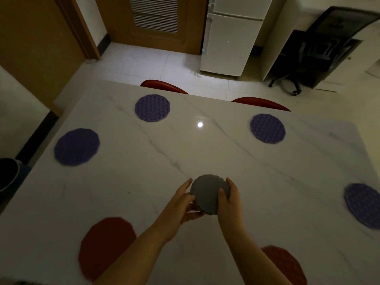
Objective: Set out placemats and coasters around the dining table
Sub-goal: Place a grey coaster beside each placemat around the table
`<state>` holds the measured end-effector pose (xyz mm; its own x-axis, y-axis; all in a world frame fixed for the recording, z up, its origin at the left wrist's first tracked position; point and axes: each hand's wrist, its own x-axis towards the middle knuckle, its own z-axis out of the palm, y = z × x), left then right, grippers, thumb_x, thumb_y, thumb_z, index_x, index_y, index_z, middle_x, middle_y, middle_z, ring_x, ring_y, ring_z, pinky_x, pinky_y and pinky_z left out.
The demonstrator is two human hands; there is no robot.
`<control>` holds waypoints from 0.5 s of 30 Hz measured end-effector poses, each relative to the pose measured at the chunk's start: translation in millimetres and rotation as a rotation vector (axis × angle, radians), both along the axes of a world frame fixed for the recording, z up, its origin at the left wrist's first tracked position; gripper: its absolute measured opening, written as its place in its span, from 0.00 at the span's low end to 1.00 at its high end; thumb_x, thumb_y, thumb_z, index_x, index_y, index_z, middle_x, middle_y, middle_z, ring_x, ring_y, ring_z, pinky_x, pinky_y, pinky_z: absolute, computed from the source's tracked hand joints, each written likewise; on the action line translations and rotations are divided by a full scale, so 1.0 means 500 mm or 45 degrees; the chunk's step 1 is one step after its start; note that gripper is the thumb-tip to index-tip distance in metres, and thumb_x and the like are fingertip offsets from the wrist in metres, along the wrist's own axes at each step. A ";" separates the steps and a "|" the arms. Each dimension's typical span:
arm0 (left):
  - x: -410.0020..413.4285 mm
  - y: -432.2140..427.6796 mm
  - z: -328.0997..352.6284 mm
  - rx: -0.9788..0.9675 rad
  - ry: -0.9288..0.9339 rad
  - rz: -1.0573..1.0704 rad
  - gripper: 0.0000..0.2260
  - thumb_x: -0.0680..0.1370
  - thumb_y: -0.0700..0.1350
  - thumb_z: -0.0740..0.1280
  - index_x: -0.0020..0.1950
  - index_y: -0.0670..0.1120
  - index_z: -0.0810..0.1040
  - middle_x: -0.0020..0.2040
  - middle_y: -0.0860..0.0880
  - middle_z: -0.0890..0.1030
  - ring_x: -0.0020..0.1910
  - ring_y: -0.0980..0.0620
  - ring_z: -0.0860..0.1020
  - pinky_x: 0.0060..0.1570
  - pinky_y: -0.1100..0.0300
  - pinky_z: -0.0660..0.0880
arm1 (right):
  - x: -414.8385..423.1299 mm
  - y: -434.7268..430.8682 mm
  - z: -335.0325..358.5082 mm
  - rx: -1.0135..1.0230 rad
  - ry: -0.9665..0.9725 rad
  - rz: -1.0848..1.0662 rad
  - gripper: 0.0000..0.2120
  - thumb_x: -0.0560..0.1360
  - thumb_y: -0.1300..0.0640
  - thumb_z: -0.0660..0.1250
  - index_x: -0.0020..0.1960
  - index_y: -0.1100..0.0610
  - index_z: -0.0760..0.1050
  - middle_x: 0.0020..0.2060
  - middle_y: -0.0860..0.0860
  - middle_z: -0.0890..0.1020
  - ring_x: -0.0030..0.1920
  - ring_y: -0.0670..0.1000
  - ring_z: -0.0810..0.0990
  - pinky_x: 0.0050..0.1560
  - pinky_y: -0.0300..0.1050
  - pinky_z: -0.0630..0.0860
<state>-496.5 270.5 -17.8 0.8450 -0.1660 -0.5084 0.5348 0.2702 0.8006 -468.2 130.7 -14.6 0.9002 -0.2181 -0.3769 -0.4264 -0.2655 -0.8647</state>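
Both my hands hold a small stack of grey round coasters (208, 192) above the middle of the white marble table (185, 153). My left hand (183, 204) grips its left and lower edge, my right hand (229, 197) its right edge. Purple round placemats lie at the far left (152, 108), far right (267, 128), left side (76, 147) and right edge (364, 204). Two red placemats lie near me, one at the left (106, 247), one at the right (287, 266) partly hidden by my right forearm.
Two red chairs (164, 86) (261, 102) are tucked in at the table's far edge. Beyond stand a white fridge (230, 38), a wooden door (154, 19) and a black office chair (308, 56). A dark bin (9, 173) sits on the floor at the left.
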 end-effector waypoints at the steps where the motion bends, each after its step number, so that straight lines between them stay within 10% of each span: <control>1: -0.004 -0.003 0.003 0.038 -0.026 -0.044 0.20 0.81 0.48 0.60 0.73 0.57 0.62 0.64 0.49 0.78 0.55 0.50 0.82 0.54 0.54 0.79 | -0.005 -0.002 -0.003 -0.004 0.024 0.004 0.22 0.80 0.57 0.56 0.73 0.55 0.58 0.70 0.56 0.66 0.66 0.55 0.69 0.63 0.47 0.69; 15: -0.047 -0.005 0.006 -0.051 -0.008 0.080 0.23 0.72 0.52 0.72 0.65 0.60 0.70 0.58 0.49 0.83 0.55 0.45 0.82 0.49 0.55 0.80 | -0.019 -0.036 0.019 0.096 0.129 0.096 0.17 0.79 0.60 0.58 0.68 0.57 0.68 0.63 0.55 0.74 0.59 0.54 0.75 0.61 0.53 0.75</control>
<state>-519.9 268.3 -14.8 0.8575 -0.1325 -0.4971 0.5107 0.3353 0.7917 -477.6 112.4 -5.0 0.8696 -0.1187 -0.4794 -0.4937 -0.2360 -0.8370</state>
